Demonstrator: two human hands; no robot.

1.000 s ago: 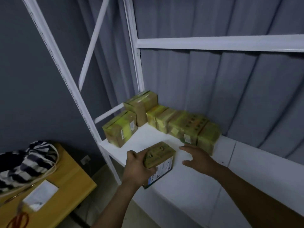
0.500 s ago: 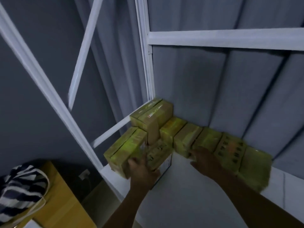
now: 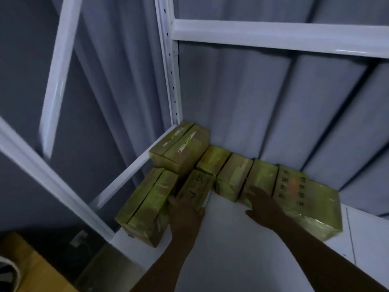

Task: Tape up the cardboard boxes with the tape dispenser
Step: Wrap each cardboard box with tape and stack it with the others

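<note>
Whereas a second ago the small box (image 3: 195, 186) sat at the front edge, it now stands slotted between the side box (image 3: 147, 205) and the back row (image 3: 233, 178) on the white shelf (image 3: 242, 249). The left hand (image 3: 185, 209) grips its near end. The right hand (image 3: 263, 205) lies flat, fingers spread, against the row. Judgement: this one is finished and stored. All are rectangular cardboard under glossy yellowish tape.

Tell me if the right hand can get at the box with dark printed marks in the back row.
Probably yes: the right hand is open just left of the printed box, whose top is uncovered, nothing between.
</note>
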